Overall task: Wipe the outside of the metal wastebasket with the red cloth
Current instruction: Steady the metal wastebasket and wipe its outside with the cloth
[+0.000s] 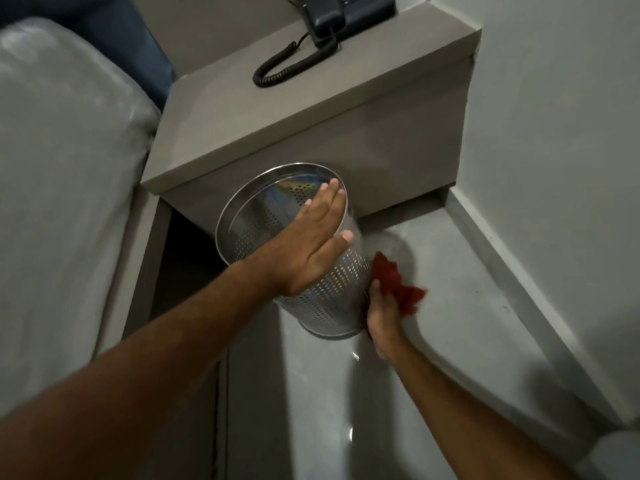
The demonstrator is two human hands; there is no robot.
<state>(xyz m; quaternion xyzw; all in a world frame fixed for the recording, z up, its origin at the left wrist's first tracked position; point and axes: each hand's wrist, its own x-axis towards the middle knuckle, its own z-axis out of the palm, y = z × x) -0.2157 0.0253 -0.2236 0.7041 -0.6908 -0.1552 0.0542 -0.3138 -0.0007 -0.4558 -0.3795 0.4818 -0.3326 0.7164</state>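
Note:
The perforated metal wastebasket (332,299) stands tilted on the grey floor, its open rim leaning toward the nightstand. My left hand (311,244) lies flat across the rim with fingers stretched out, steadying the basket. My right hand (382,318) presses the crumpled red cloth (398,284) against the lower right side of the basket's outer wall. Part of the cloth sticks out to the right, beyond my fingers.
A grey nightstand (311,109) stands just behind the basket, with a dark telephone (349,12) and its coiled cord on top. A bed with a pale cover (59,161) fills the left. A white wall and skirting (519,271) run along the right.

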